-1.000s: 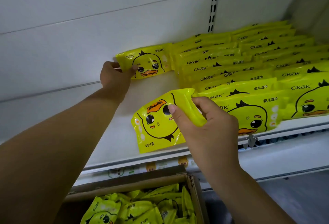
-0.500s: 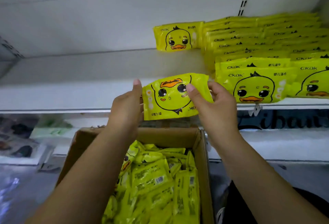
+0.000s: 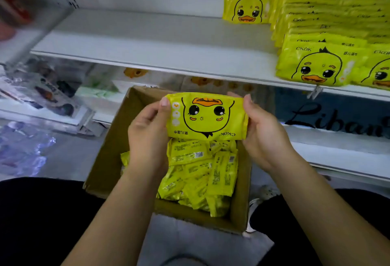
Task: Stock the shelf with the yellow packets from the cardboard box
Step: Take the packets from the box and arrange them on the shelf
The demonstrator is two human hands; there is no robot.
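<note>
Yellow packet (image 3: 205, 115) in hands (image 3: 147, 139) (image 3: 266, 139) hides part of cardboard box (image 3: 109, 149).

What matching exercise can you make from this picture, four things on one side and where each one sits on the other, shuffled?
Column one:
1. held packet
2. lone packet
3. cardboard box
4. front packet

Column two:
A. below the shelf, containing loose packets
B. alone at the back of the shelf
C. duck face upside down, between left hand and right hand
D. at the shelf's front edge, heading a row

Pairs: 1-C, 2-B, 3-A, 4-D
</note>
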